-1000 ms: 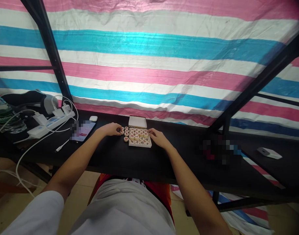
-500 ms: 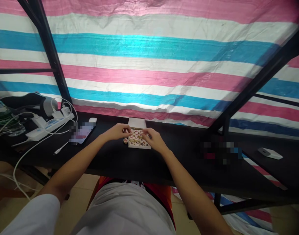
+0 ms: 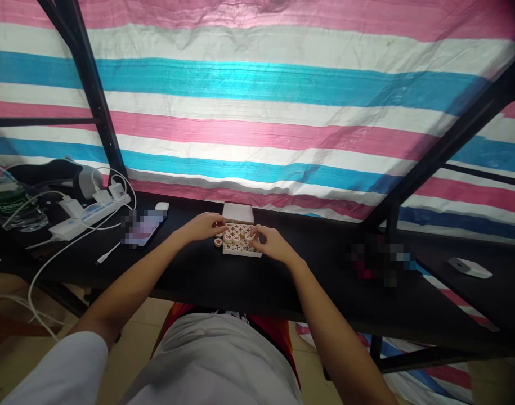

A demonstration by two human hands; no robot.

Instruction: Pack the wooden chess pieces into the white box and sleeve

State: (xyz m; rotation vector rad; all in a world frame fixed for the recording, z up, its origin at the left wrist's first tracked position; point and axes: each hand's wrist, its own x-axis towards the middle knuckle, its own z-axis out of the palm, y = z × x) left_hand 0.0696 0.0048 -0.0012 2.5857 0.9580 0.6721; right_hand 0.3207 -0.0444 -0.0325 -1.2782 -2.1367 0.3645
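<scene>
A shallow white box [image 3: 242,253] holds rows of round Chinese chess pieces [image 3: 236,239] with red and black characters. Its raised lid flap or lid [image 3: 238,212] stands at the back. My left hand [image 3: 205,226] is at the box's upper left corner, its fingers bent and the thumb a little apart, with nothing visible between them. Just below it, a loose chess piece [image 3: 218,242] lies outside the box, and another is partly covered by the hand. My right hand [image 3: 271,244] reaches over the box's right side, thumb and fingertips closed on a piece there, which they partly hide.
On the black table [image 3: 189,275] to the left lie a phone [image 3: 145,229], a white charger case [image 3: 161,206], a power strip [image 3: 88,218] with cables and a water bottle [image 3: 18,205]. A white device [image 3: 469,268] and blurred items are to the right. Striped sheeting [image 3: 257,129] hangs behind.
My right thumb and fingers have drawn together over the right-hand pieces. My left hand has pulled slightly back from the box's pieces. The camera view has shifted a little.
</scene>
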